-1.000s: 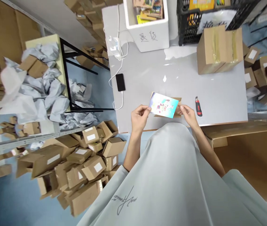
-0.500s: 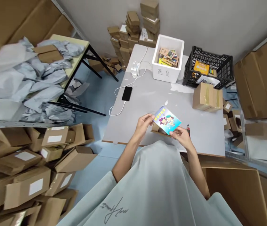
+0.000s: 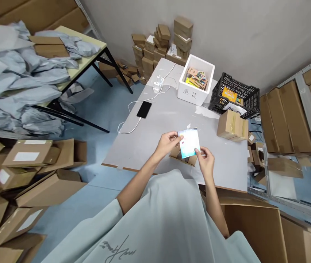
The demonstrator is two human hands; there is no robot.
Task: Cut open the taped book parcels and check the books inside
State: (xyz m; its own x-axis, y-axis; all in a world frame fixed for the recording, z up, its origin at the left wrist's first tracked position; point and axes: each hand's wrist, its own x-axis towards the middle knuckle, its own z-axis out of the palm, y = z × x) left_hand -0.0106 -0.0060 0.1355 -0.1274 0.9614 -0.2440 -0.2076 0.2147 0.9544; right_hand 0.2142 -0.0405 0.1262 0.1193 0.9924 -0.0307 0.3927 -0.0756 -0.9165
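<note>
Between my two hands is a thin, square, blue-and-white booklet (image 3: 189,143), its cover washed out by glare. My left hand (image 3: 169,142) pinches its left edge, and my right hand (image 3: 205,159) grips its lower right corner. Below the booklet, near the table's front edge, sits a small open cardboard box (image 3: 175,153), partly hidden by the booklet and my hands.
On the grey table (image 3: 161,120) are a black phone (image 3: 144,109) on a white cable, a white foam box (image 3: 192,93) of booklets, a black crate (image 3: 218,89) and taped cartons (image 3: 232,125). Boxes (image 3: 26,156) pile up at left; a large open carton (image 3: 251,226) stands at lower right.
The booklet has turned more upright, and glare now covers its printed picture. My right hand has moved slightly left and down with it. The whole view has shifted.
</note>
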